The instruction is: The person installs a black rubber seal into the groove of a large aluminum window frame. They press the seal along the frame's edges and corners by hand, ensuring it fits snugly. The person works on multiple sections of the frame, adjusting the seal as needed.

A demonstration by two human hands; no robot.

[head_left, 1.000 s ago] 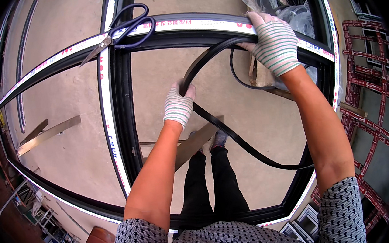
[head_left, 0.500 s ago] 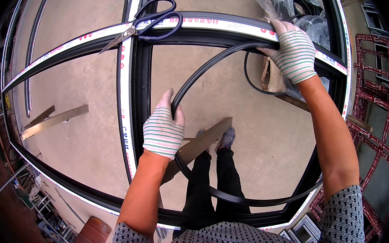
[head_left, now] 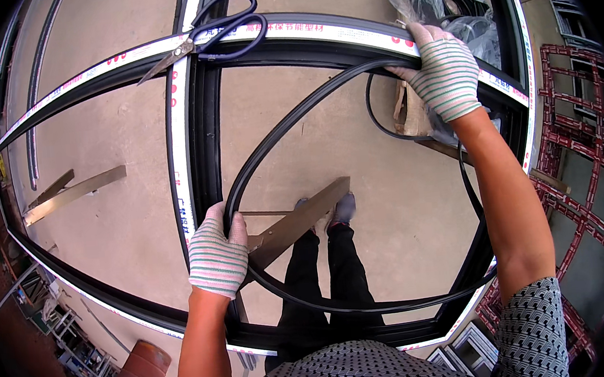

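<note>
A black rubber sealing strip (head_left: 289,114) bends in a wide loop across the opening of a large dark window frame (head_left: 204,140) faced with white printed film. My left hand (head_left: 218,256), in a striped knit glove, grips the strip low beside the frame's upright bar. In the same kind of glove, my right hand (head_left: 445,71) is closed over the strip at the crossbar, thumb below and fingers on top. Scissors with dark blue handles (head_left: 232,31) lie where the bars cross, blades slightly apart. Both palms hide the strip inside them.
Clear plastic wrapping with black coiled strip (head_left: 460,4) lies beyond the crossbar at right. Beneath the frame are a metal support bar (head_left: 305,221) and another at left (head_left: 84,191). Red-wrapped frames (head_left: 576,162) stand on the right; a brown stool (head_left: 144,371) sits lower left.
My left hand has moved down and left along with the strip, widening its loop. My right hand stays at the crossbar, still gripping. The whole view has shifted slightly.
</note>
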